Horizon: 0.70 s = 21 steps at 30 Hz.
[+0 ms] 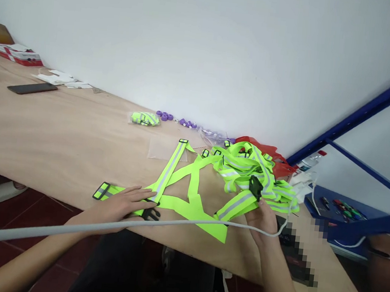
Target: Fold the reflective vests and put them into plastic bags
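A yellow-green reflective harness (194,183) with grey stripes lies spread at the table's front edge. My left hand (126,204) rests flat on its left straps, fingers stretched out, beside a black prong buckle half (151,212) and a black strap slider (101,191). On the right, my right hand (264,216) grips a strap end (239,205) just below its black socket buckle half (255,187), lifted a little. Part of that hand's fingers hides behind the strap. Behind it sits a tangled heap of similar reflective straps (245,165).
A bagged folded harness (145,119), purple round pieces (165,116), a clear plastic bag (158,149) and a red bag (264,148) lie towards the wall. A white cable (187,222) crosses in front of both forearms. A dark phone (33,88) lies left; a blue metal frame (365,117) stands right.
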Available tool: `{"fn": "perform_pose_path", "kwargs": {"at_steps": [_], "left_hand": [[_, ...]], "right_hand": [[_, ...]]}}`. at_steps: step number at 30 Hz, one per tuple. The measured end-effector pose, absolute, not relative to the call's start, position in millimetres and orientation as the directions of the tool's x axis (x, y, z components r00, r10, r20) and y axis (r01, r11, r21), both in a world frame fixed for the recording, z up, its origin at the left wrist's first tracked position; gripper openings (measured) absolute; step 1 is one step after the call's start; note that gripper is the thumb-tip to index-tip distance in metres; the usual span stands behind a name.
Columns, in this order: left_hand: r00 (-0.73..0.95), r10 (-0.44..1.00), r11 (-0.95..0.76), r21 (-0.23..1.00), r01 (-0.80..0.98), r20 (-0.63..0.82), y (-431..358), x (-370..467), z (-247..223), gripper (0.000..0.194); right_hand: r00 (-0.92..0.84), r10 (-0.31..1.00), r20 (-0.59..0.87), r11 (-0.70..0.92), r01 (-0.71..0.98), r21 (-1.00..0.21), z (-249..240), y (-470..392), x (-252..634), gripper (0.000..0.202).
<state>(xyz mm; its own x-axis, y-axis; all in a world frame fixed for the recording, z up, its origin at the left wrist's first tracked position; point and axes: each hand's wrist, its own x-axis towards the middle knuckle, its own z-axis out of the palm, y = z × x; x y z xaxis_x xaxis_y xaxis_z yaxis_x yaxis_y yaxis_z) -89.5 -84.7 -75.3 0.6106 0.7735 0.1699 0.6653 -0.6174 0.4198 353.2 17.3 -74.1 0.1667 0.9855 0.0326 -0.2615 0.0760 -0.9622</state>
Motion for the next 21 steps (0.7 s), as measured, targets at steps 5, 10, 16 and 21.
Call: {"fn": "perform_pose_path", "kwargs": {"at_steps": [5, 10, 16, 21], "left_hand": [[0.576, 0.734, -0.678, 0.428, 0.597, 0.359, -83.1, -48.2, -44.4, 0.027], [0.632, 0.655, -0.751, 0.453, 0.481, 0.415, -83.8, 37.4, -29.6, 0.044], [0.779, 0.594, -0.773, 0.412, 0.483, 0.201, -80.7, 77.2, -64.2, 0.046], [0.68, 0.714, -0.671, 0.445, 0.593, 0.17, -77.6, 83.1, -65.6, 0.038]], "right_hand": [[0.185, 0.983, -0.006, 0.048, -0.283, -0.958, -76.3, 7.8, 341.2, 0.044], [0.163, 0.986, 0.028, 0.07, -0.257, -0.964, -67.1, 3.6, 323.3, 0.047], [0.238, 0.968, 0.08, 0.155, -0.315, -0.936, -54.7, 9.2, 320.3, 0.047], [0.237, 0.965, 0.11, 0.189, -0.343, -0.92, -51.1, 16.8, 322.6, 0.045]]}}
